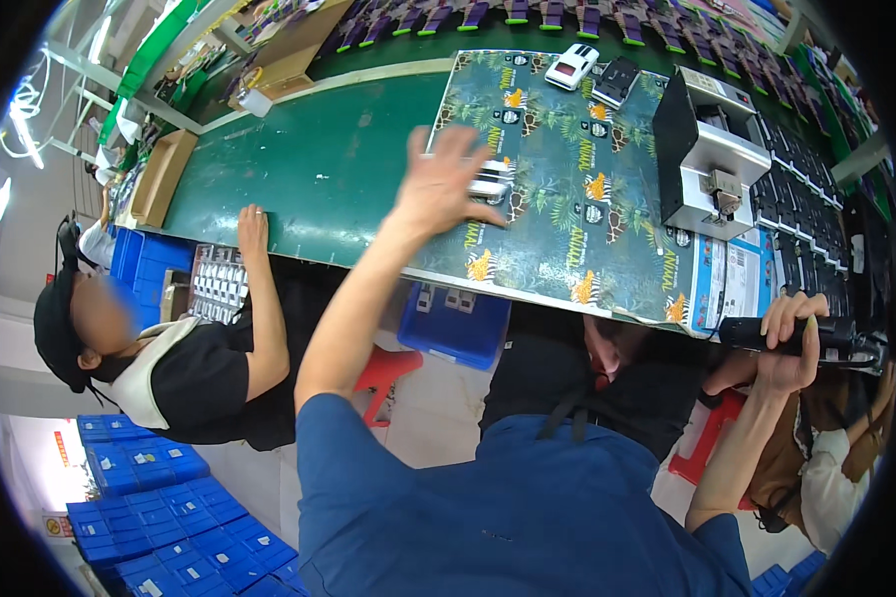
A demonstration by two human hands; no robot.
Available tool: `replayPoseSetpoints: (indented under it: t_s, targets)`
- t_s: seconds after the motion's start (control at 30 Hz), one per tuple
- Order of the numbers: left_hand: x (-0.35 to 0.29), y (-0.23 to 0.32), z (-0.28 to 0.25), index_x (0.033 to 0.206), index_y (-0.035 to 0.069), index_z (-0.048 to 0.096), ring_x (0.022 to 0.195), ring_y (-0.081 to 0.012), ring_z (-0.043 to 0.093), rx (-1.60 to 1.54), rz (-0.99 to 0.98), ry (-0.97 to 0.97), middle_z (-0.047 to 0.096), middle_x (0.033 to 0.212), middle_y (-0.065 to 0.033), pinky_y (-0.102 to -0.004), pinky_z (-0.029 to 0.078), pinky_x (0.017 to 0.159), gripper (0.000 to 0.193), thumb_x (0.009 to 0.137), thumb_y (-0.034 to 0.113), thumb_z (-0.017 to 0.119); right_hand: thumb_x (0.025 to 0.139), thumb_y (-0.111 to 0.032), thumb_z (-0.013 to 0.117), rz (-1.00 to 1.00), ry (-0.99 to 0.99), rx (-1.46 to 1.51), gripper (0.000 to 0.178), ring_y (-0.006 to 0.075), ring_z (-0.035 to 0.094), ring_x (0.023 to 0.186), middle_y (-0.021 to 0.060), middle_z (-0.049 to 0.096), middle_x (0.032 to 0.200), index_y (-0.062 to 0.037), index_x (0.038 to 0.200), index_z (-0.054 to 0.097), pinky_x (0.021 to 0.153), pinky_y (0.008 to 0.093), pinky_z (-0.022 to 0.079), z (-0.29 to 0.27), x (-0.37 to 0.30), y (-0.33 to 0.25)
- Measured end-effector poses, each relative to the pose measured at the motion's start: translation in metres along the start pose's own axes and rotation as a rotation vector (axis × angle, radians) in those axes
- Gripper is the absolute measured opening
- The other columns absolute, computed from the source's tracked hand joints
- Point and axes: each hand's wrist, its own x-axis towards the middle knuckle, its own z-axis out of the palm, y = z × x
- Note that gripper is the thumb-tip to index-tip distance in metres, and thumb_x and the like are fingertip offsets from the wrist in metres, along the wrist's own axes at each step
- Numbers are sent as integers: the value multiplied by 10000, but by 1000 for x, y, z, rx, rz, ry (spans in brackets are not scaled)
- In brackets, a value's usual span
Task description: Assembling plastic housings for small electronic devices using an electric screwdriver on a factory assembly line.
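Note:
My left hand (438, 189) is over the left edge of the patterned sheet (538, 219), its fingers spread apart. Under and beside its palm and thumb lies a white toy car (490, 179) with dark stripes, partly hidden by the hand. At the right front edge of the table, my right hand (791, 338) is closed around a thick black handheld tool (747, 334), which lies sideways; its exact kind does not show. Farther back on the sheet stand another white toy car (572, 67) and a black toy car (616, 82), side by side.
A grey metal machine (712, 159) stands on the table's right. Beyond it are rows of black parts (801, 199). A co-worker's hand (253, 231) rests on the green tabletop (319, 159) at left. Below the edge sits a blue bin (453, 333). Purple and green pieces (587, 18) line the back.

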Motion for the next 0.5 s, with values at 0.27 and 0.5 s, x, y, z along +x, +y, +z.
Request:
replayPoseSetpoints:
  t_s: [0.27,0.5]
  targets:
    - [-39,47,-5,1174,13,604,1192,-371,516,-250,-169,387,573,1265,-171,-478,394,999,666,732,470,799,901,-228,593,66,132,-77,286,128,444,681,53,459,788,-21,1082,512,654,275,376,-29,-8,-14]
    - [49,260,-3,1057,-34,634,910,-279,650,-1041,-110,412,676,1019,-166,-348,504,814,279,802,29,729,764,-230,724,383,108,-33,512,177,573,516,112,577,697,87,1107,513,529,346,546,-2,-7,-25]
